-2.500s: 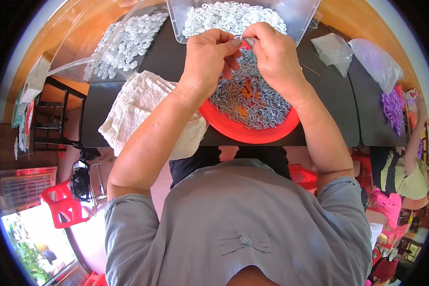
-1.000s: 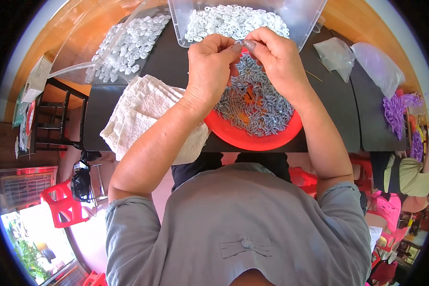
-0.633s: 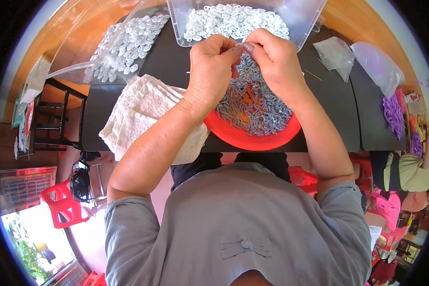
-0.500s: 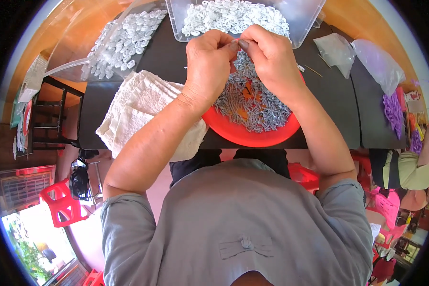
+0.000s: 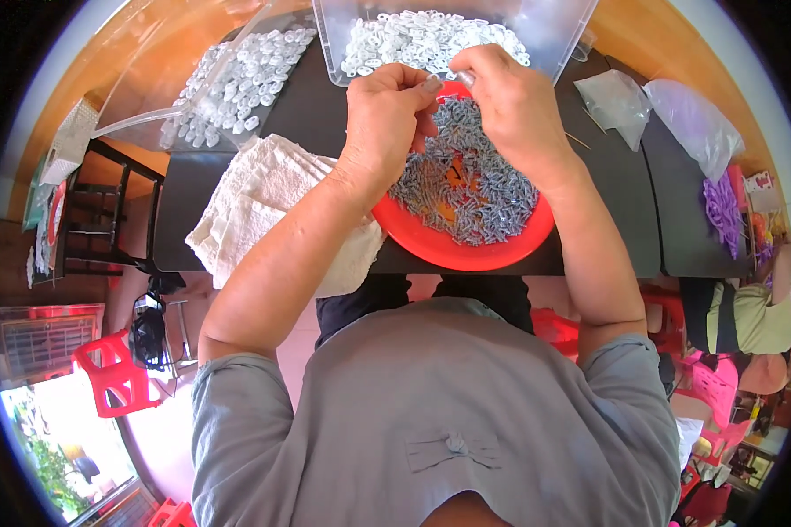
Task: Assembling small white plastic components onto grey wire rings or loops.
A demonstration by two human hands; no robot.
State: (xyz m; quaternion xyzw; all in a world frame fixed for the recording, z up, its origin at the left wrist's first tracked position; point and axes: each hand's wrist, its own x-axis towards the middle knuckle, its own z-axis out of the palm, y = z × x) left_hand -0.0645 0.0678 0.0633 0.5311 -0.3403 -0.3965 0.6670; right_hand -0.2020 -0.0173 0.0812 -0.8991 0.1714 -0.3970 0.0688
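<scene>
grey pieces (image 5: 498,204), red basin (image 5: 466,256), beneath right hand (image 5: 517,110)

Daylight burns white through a window (image 5: 53,439) at lower left and glares off the nearby floor (image 5: 171,430), while softer light reaches the dark table (image 5: 628,193) and fisheye distortion bows lines toward a black, blue-fringed rim.

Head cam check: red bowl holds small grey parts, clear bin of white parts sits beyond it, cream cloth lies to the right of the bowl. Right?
One error: the cream cloth lies to the left of the red bowl, as the head view shows. The rest stands: the bowl holds small grey parts, and the clear bin of white parts sits beyond it.
</scene>
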